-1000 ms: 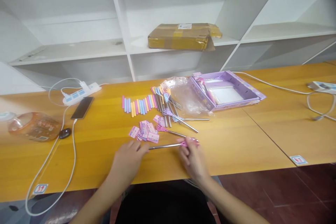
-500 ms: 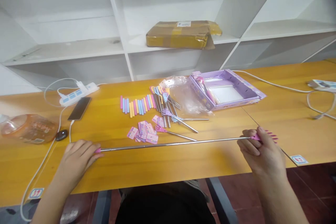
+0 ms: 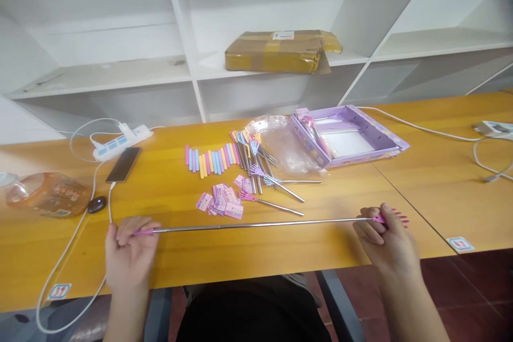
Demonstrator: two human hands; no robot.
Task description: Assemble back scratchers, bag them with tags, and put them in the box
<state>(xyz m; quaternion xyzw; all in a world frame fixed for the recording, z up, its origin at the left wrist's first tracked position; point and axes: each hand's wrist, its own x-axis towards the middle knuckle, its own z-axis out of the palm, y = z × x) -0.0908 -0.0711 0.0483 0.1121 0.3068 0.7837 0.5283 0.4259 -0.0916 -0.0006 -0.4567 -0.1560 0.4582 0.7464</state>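
Observation:
A long metal rod (image 3: 256, 224) with pink ends stretches between my hands above the front of the table. My left hand (image 3: 134, 251) is turned palm up, its fingers closed on the pink handle. At the other end my right hand (image 3: 387, 240) grips the rod just below its pink claw-shaped head (image 3: 396, 217). Behind the rod lie a pink claw stick (image 3: 276, 204), a pile of pink cards (image 3: 220, 200), a row of pastel tubes (image 3: 212, 160) and a heap of claw sticks with metal shafts (image 3: 256, 157).
On the table are a purple box (image 3: 348, 136), clear plastic bags (image 3: 280, 144), a phone (image 3: 123, 164), a power strip (image 3: 122, 143), a black mouse (image 3: 96, 204) and an orange bottle (image 3: 48, 195). A cardboard box (image 3: 280, 53) sits on the shelf behind. White cables run along both sides.
My left hand has turned over, from palm down to palm up, and moved slightly right. My right hand, with the claw end, has shifted left and a little down.

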